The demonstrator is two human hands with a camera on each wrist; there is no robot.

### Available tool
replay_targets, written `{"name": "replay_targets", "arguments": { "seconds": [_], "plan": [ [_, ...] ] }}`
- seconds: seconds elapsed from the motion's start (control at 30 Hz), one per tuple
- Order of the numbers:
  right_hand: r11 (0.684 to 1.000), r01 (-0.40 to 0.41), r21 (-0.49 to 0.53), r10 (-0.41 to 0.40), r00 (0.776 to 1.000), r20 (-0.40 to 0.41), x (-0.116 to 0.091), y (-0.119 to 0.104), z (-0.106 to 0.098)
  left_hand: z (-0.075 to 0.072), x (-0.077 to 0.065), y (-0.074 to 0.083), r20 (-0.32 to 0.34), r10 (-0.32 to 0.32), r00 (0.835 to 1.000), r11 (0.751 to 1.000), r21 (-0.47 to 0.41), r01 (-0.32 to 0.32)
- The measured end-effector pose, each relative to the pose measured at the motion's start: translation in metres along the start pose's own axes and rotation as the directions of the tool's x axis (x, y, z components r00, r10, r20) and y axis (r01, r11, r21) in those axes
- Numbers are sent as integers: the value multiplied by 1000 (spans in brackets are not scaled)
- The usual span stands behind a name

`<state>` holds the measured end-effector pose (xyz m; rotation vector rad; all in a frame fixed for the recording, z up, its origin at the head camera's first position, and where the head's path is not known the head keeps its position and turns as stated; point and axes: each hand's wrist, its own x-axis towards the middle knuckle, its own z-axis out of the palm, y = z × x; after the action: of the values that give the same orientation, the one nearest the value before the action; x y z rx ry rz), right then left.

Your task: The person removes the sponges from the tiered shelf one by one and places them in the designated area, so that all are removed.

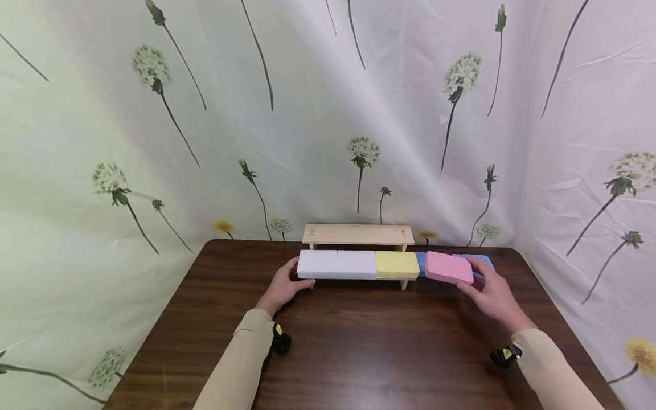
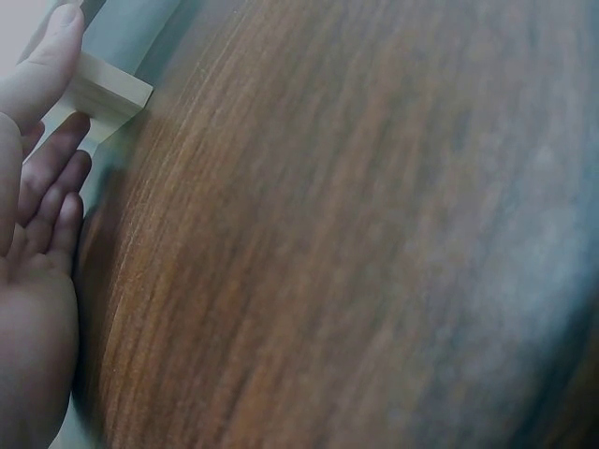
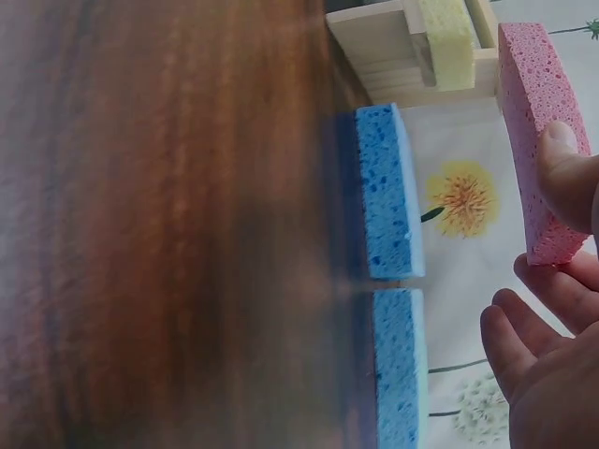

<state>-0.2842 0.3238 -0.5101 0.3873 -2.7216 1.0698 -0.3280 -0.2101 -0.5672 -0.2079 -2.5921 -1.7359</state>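
Note:
My right hand (image 1: 494, 293) holds a pink sponge (image 1: 449, 267) in the air, just right of a yellow sponge (image 1: 397, 265). In the right wrist view, its thumb presses one face of the pink sponge (image 3: 538, 140) and fingers are at the lower end. Two smooth white blocks (image 1: 336, 265) lie in a row with the yellow sponge on a small wooden rack (image 1: 359, 234). At the row's left end is my left hand (image 1: 281, 287), thumb along the front, fingers around the side. The left wrist view shows its fingers loosely extended beside a wooden piece (image 2: 108, 94) of the rack.
Two blue sponges (image 3: 382, 192) stand on the dark wooden table (image 1: 348, 347), right of the rack and below the pink sponge. The rack's higher board stands behind the row. A flower-printed cloth (image 1: 318, 142) hangs along the table's back and sides.

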Motion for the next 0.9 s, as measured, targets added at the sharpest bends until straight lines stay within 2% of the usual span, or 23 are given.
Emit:
{"name": "replay_targets", "arguments": {
  "seconds": [0.2,0.47,0.7,0.9],
  "plan": [
    [1000,-15,-15,15,999,30,-6,10,4,-1,1,1,-3,8,1000,1000,4,-8],
    [997,-81,-19,82,991,105,-18,17,12,1,1,-2,14,-1,1000,1000,7,1],
    [997,-66,-36,70,992,104,-21,23,17,1,1,-2,18,4,1000,1000,-4,-4],
    [997,-48,-65,57,989,135,-21,26,23,0,1,-2,14,5,1000,1000,0,-5]
  ]
}}
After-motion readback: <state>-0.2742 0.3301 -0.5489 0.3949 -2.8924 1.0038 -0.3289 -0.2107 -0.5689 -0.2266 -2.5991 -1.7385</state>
